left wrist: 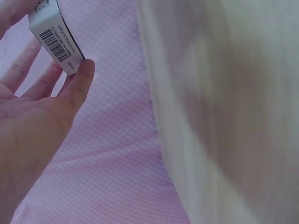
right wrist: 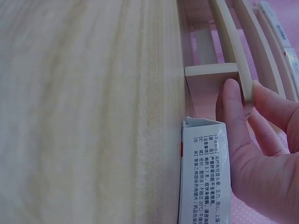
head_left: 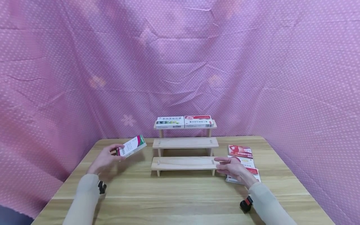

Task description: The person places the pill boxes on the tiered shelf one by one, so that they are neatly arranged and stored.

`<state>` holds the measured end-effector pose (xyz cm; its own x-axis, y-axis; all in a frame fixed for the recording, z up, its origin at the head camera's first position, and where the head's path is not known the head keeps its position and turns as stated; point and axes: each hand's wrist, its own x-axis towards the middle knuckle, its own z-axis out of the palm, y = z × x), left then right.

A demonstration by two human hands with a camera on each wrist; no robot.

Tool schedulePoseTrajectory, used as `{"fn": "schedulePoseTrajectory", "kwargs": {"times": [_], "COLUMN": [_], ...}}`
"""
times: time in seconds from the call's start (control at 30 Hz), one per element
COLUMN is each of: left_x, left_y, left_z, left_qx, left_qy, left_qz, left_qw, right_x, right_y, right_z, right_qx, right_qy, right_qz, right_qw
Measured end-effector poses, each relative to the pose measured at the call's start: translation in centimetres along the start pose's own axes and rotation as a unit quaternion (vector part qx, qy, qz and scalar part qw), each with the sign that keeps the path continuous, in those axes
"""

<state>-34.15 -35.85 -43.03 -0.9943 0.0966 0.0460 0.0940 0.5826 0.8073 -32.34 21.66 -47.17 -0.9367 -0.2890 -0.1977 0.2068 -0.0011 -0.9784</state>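
Observation:
My left hand [head_left: 106, 158] holds a white medicine box [head_left: 131, 146] with a green and magenta end, tilted above the left side of the table. In the left wrist view, thumb and fingers grip the box [left wrist: 56, 42] near its barcode end. My right hand [head_left: 234, 169] pinches the right end of the lowest board of a wooden three-step rack [head_left: 184, 163]. Seen from the right wrist, the thumb lies on one face of the board [right wrist: 233, 46] and fingers on the other. Two medicine boxes, one white and green [head_left: 170, 122] and one white and red [head_left: 198, 122], lie on the top step.
Right of the rack, a red box [head_left: 240, 151] and a white one [head_left: 244, 162] lie in a column, with another red and white box [head_left: 254, 172] partly behind my right hand. A pink dotted cloth [head_left: 182, 62] hangs behind the wooden table [head_left: 168, 200].

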Motion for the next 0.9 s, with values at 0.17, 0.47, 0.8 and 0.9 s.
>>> {"fn": "schedulePoseTrajectory", "kwargs": {"times": [0.17, 0.47, 0.8, 0.9], "left_x": [-0.2, 0.4, 0.6, 0.7], "left_y": [1.1, 1.9, 3.8, 4.3], "left_z": [-0.3, 0.1, 1.5, 2.1], "left_qx": [-0.028, -0.068, -0.11, -0.117], "left_qy": [-0.009, -0.034, -0.091, -0.096], "left_qz": [0.029, 0.088, 0.106, 0.108], "left_qw": [0.9992, 0.9932, 0.984, 0.9826], "right_x": [0.0, 0.1, 0.1, 0.1], "right_y": [0.0, 0.2, 0.2, 0.2], "right_z": [-0.1, -0.1, -0.2, -0.2], "right_qx": [0.001, 0.003, 0.001, 0.001], "right_qy": [-0.002, 0.002, 0.011, 0.002], "right_qz": [0.0, 0.0, 0.005, 0.003], "right_qw": [1.0, 1.0, 0.9999, 1.0]}}
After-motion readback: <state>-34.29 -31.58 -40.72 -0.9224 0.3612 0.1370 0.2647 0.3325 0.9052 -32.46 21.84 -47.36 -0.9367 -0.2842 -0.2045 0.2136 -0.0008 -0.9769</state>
